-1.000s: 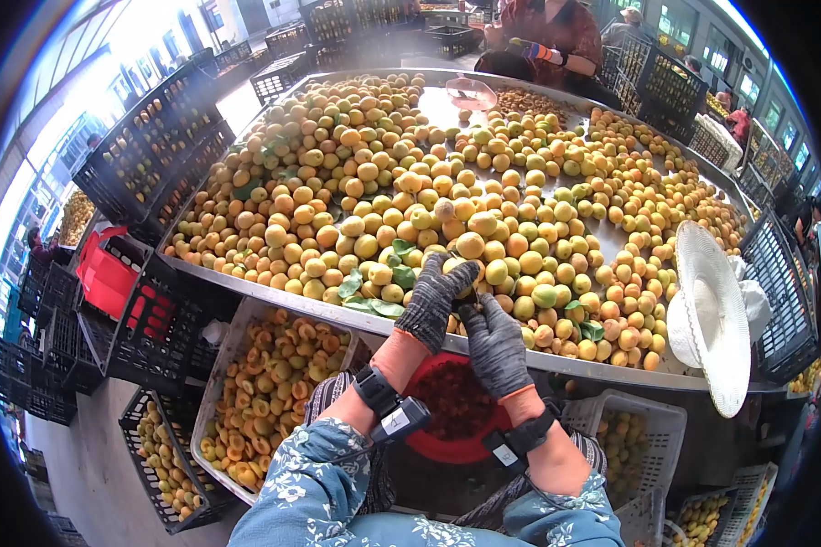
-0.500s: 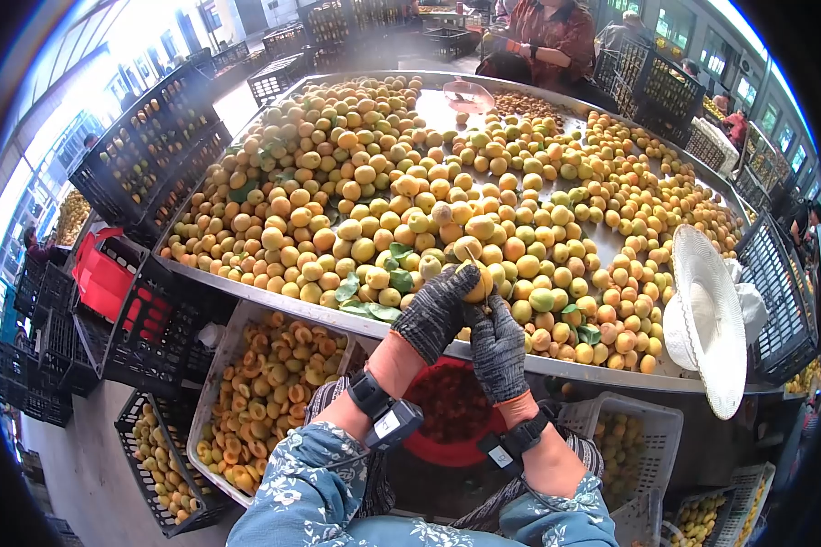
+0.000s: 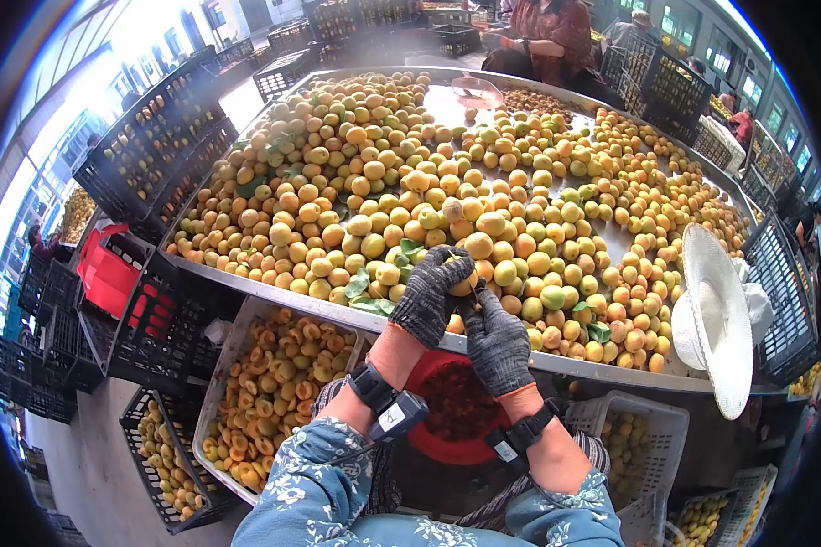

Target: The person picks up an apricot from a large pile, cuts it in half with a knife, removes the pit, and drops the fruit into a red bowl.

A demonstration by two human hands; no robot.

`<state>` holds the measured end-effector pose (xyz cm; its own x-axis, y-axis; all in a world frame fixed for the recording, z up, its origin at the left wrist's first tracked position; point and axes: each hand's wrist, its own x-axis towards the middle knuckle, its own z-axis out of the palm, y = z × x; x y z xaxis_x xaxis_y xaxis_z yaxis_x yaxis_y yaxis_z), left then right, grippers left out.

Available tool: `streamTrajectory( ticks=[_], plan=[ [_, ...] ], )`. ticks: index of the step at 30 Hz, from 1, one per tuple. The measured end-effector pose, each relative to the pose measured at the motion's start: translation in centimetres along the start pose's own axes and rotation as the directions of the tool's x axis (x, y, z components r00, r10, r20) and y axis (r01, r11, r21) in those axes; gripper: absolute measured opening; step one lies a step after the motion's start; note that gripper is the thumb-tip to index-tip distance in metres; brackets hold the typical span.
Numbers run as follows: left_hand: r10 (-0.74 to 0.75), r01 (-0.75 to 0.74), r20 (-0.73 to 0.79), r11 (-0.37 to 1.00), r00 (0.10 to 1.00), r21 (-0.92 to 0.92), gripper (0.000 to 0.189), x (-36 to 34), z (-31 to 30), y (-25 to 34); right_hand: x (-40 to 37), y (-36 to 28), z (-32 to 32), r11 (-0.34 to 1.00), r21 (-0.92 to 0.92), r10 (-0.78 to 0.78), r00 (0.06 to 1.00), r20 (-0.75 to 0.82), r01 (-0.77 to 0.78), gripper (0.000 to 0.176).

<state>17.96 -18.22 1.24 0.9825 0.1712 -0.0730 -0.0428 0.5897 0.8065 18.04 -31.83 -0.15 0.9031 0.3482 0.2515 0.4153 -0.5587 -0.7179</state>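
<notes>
Both hands wear dark grey knit gloves and meet over the near edge of a metal table [image 3: 274, 294] heaped with apricots [image 3: 374, 169]. My left hand [image 3: 431, 290] is wrapped round one yellow apricot [image 3: 465, 286]. Close beside it, my right hand [image 3: 496, 335] has its fingers pressed together at the lower side of that fruit; anything between its fingertips is too small to name. Green leaves [image 3: 360, 284] lie among the fruit left of my hands.
Below the table stand a red basin [image 3: 456, 451] of dark pits, a white crate [image 3: 212, 410] of halved apricots and another pale crate [image 3: 670, 447]. A straw hat [image 3: 722, 319] rests at the right edge. A person [image 3: 552, 36] sits across the table.
The apricot in my hands sits lower and is more covered by the left glove. Both hands have shifted slightly, and the whole view has moved a little.
</notes>
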Motion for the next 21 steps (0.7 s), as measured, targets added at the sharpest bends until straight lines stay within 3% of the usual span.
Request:
streamTrajectory(
  ticks=[1,3,4,6,9,10,11,12,13,15,16,17,20,21],
  plan=[
    [-0.002,0.002,0.0,1.0,1.0,0.001,0.028,0.1,-0.1,-0.3,0.0,-0.3,-0.2,1.0,0.0,0.002,1.0,0.0,-0.002,0.035],
    [-0.015,0.011,-0.059,0.997,0.998,-0.078,0.022,0.4,-0.4,-0.8,0.1,-0.9,-0.4,0.973,-0.232,-0.011,0.999,0.03,0.018,0.035],
    [-0.016,0.012,-0.058,0.997,0.998,-0.076,0.022,0.7,-0.8,-1.3,0.1,-0.9,-0.3,0.973,-0.23,-0.01,1.0,0.029,0.016,0.035],
    [0.144,-0.141,-0.091,0.989,0.985,0.035,0.015,1.0,-1.3,-2.2,0.1,-0.8,0.1,0.952,-0.303,-0.012,0.998,0.069,0.033,0.037],
    [0.004,-0.01,-0.213,1.0,0.977,-0.025,0.011,1.3,-1.6,-2.8,-0.2,-0.9,0.2,0.935,-0.353,0.014,0.991,0.132,0.034,0.038],
    [0.165,-0.147,-0.167,0.983,0.972,0.114,0.01,1.6,-2.3,-3.7,-0.2,-1.0,0.3,0.936,-0.352,0.017,0.991,0.131,0.031,0.038],
    [0.163,-0.145,-0.167,0.983,0.972,0.116,0.01,1.9,-2.6,-4.3,-0.3,-1.1,0.3,0.936,-0.352,0.033,0.99,0.139,0.019,0.039],
    [0.294,-0.208,-0.161,0.89,0.942,0.406,0.009,1.8,-2.1,-4.1,-0.3,-1.2,0.4,0.936,-0.352,0.048,0.988,0.146,0.006,0.04],
    [0.413,-0.242,-0.116,0.713,0.903,0.658,0.009,1.7,-1.7,-4.0,-0.3,-1.3,0.3,0.936,-0.351,0.051,0.988,0.146,0.004,0.04],
    [0.435,-0.275,-0.124,0.738,0.892,0.617,0.008,1.3,-0.9,-3.9,0.1,-1.4,-0.2,0.938,-0.344,0.103,0.982,0.161,-0.042,0.042],
    [0.285,-0.21,-0.213,0.925,0.935,0.316,0.009,1.2,-0.3,-3.6,0.2,-1.5,-0.4,0.947,-0.316,0.119,0.98,0.161,-0.063,0.042],
    [0.11,-0.12,-0.244,0.993,0.963,-0.024,0.011,1.0,0.2,-3.1,0.3,-1.4,-0.6,0.946,-0.317,0.118,0.981,0.157,-0.063,0.042],
    [0.183,-0.167,-0.181,0.981,0.966,0.097,0.014,0.3,0.7,-2.1,0.0,-0.9,-0.2,0.977,-0.198,0.105,0.989,0.104,-0.083,0.038],
    [0.216,-0.198,-0.143,0.971,0.966,0.131,0.015,0.2,0.8,-2.0,0.1,-0.3,0.3,0.997,-0.009,0.078,0.992,0.101,-0.078,0.035]
  ],
)
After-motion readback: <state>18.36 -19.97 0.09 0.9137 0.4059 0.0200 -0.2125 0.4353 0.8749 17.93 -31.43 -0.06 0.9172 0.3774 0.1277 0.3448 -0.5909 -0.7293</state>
